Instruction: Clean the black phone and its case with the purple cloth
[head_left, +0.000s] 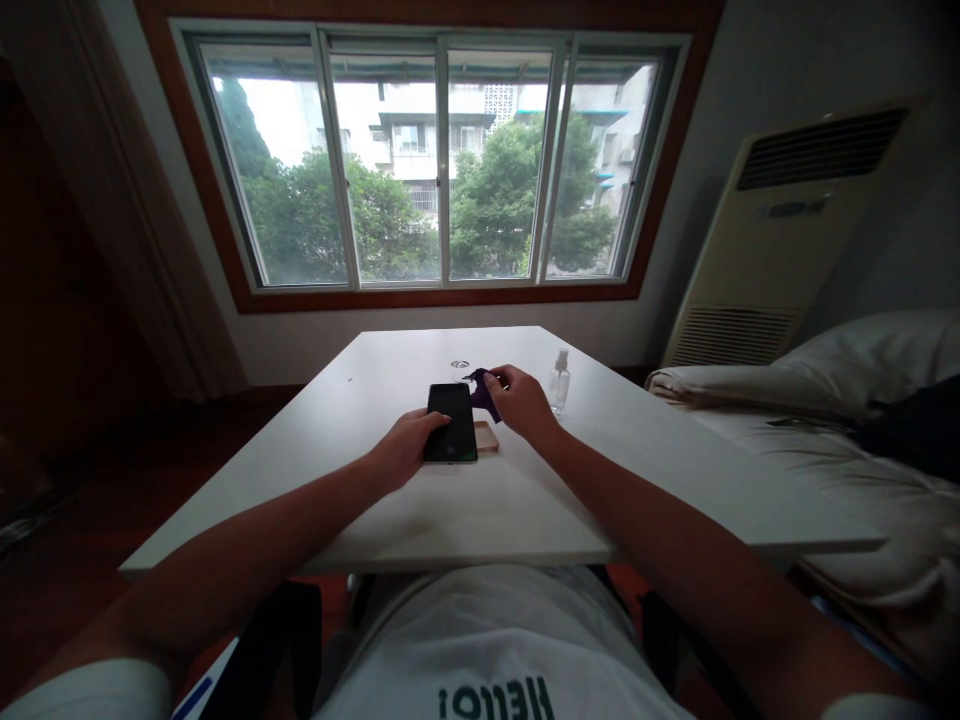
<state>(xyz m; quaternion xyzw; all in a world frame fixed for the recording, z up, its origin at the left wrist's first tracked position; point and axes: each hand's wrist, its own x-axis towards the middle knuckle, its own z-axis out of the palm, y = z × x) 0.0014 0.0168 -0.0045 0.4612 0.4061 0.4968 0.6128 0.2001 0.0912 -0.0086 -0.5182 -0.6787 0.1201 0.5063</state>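
Observation:
My left hand [409, 446] is closed on a black smartphone [451, 428], its thumb lying over the dark screen. Between the fingers of my right hand [519, 398] hangs a dark purple cloth [484, 396], close to the phone's upper right edge. Partly hidden behind the phone, a shallow tan tray-like case [487, 437] rests on the white table. Just beyond my right hand stands a clear spray bottle [559, 384], upright.
The white table [360, 520] reaches toward the window, with a small ring-like mark or object [460, 364] near its far end. To the right is a pale padded couch [727, 400] with a dark item on it. A standing air conditioner [787, 220] fills the right corner.

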